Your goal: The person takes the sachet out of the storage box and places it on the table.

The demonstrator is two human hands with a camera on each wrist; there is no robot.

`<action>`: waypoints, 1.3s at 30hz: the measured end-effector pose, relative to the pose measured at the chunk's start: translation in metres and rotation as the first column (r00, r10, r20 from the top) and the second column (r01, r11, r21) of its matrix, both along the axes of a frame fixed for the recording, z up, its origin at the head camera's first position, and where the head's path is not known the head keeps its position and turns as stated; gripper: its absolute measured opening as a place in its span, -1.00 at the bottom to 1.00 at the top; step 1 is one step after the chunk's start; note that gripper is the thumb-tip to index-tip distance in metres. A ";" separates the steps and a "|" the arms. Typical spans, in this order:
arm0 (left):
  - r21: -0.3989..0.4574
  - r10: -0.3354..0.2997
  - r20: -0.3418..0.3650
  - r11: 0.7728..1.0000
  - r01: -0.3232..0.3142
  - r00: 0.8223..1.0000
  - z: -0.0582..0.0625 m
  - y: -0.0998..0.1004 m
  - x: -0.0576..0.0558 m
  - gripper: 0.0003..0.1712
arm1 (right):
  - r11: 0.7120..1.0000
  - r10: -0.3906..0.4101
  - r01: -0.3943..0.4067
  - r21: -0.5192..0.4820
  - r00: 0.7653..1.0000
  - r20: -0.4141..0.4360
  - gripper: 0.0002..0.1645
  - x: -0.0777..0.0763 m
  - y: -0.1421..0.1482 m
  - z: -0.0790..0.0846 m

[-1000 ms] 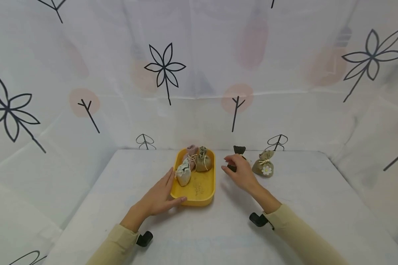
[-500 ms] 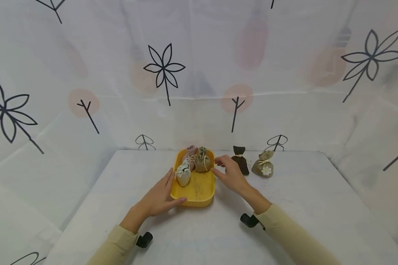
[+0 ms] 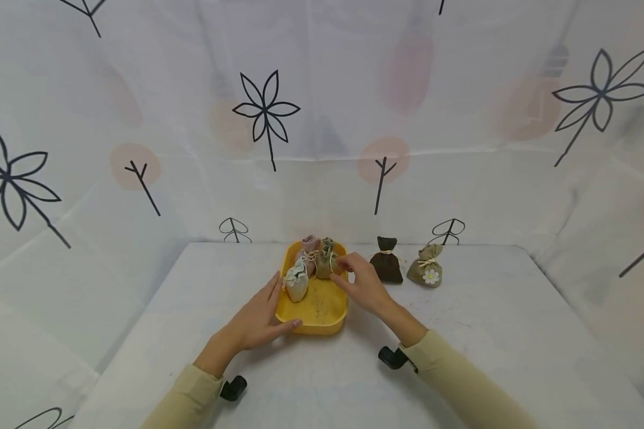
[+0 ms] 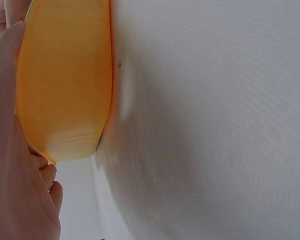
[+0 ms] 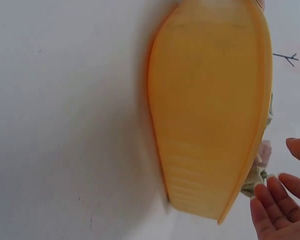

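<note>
A yellow plastic tray (image 3: 322, 326) stands mid-table, holding a pink pouch (image 3: 310, 243), a pale grey-green pouch (image 3: 297, 282) and an olive pouch (image 3: 326, 265). My left hand (image 3: 254, 319) rests along the tray's left side, its thumb at the front corner; in the left wrist view this hand lies over the rim. Over the tray's right rim reaches my right hand (image 3: 364, 287), its fingertips beside the olive pouch. In the right wrist view a gap separates thumb and fingers; whether they touch the pouch I cannot tell.
Right of the tray stand a dark brown pouch (image 3: 387, 267) and an olive-brown pouch with a white flower (image 3: 427, 271). A white cloth covers the table (image 3: 461, 322). Behind it hangs a patterned curtain (image 3: 322, 196).
My right hand has moved left from the dark brown pouch to the olive pouch in the tray, uncovering the brown one. My left hand stays in place at the tray.
</note>
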State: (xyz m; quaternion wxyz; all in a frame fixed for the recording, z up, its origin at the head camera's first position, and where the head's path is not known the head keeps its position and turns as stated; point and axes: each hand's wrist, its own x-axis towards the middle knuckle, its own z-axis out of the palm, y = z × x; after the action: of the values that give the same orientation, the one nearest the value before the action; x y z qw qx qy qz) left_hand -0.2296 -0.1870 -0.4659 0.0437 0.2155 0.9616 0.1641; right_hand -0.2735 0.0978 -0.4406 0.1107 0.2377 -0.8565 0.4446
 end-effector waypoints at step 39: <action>-0.029 -0.010 -0.032 1.000 0.010 0.999 -0.004 -0.001 0.000 0.33 | 0.999 0.007 -0.015 0.030 0.975 0.224 -0.43 -0.014 -0.078 -0.017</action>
State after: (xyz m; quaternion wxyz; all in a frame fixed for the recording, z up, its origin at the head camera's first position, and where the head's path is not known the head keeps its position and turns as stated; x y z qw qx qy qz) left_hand -0.2293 -0.1876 -0.4696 0.0322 0.2223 0.9634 0.1465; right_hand -0.2871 0.0196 -0.4571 0.0072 0.1926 -0.8691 0.4556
